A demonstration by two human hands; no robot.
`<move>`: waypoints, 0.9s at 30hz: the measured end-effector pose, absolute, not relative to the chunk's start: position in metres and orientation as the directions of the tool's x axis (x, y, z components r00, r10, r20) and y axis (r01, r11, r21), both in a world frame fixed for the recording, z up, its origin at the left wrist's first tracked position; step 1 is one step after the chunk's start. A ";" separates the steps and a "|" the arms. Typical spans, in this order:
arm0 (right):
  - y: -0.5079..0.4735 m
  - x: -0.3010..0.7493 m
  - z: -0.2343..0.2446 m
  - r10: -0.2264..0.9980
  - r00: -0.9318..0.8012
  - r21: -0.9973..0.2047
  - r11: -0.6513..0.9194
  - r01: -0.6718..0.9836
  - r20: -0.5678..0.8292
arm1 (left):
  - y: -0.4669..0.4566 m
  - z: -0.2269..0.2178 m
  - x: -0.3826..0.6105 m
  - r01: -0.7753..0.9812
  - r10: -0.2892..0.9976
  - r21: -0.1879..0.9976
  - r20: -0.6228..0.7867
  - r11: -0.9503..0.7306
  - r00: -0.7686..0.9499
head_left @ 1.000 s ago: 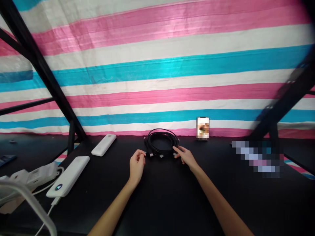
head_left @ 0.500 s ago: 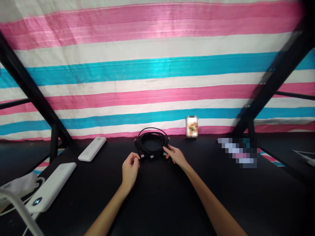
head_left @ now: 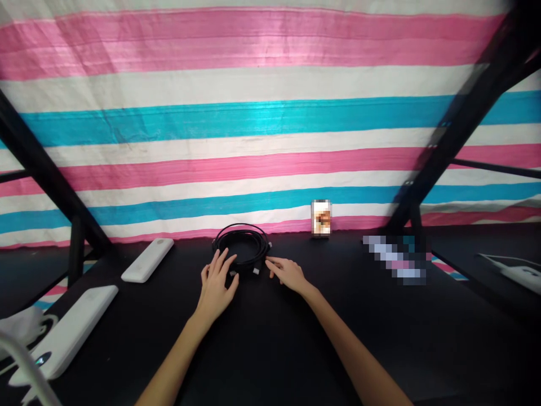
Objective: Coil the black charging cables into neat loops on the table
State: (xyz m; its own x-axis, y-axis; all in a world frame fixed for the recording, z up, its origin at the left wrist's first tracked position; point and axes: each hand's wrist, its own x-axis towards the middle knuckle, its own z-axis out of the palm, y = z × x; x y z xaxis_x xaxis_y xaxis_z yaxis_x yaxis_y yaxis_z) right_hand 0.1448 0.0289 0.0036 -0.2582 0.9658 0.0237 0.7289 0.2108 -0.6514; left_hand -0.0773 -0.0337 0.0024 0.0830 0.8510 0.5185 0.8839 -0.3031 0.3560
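Observation:
A coil of black cable (head_left: 262, 249) lies on the black table near its back edge. Small silver plugs (head_left: 256, 271) stick out along its front and sides. Over the coil's front left is my left hand (head_left: 214, 285), fingers spread and pointing forward, partly hiding the cable; whether the fingertips touch it I cannot tell. My right hand (head_left: 289, 274) is just right of the coil, its index finger stretched toward the cable's edge and the other fingers loosely bent. Nothing shows between its fingers.
Two white power banks (head_left: 147, 260) lie on the left, the nearer one with a small lit display. White cords and a charger (head_left: 25, 327) are at the left edge. A phone-like screen (head_left: 321, 219) leans at the back. A blurred flat item (head_left: 393, 259) lies right. Black frame bars flank the striped sheet.
My left hand has gone from pinched fingers to spread ones over the coil's front left. My right hand has drawn slightly off the cable. The view has shifted a little right.

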 end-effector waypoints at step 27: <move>0.024 0.141 0.006 0.957 -0.287 -0.514 0.266 0.816 0.040 | -0.028 -0.005 -0.079 0.943 0.886 0.187 0.429 -0.276 0.175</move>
State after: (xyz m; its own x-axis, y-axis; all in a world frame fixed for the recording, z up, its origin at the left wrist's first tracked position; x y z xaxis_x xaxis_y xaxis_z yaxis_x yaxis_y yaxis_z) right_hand 0.1411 0.0237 0.0059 -0.2870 0.9571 0.0401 0.8157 0.2661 -0.5137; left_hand -0.0790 -0.0285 -0.0054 0.1746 0.8863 0.4289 0.9427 -0.2763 0.1871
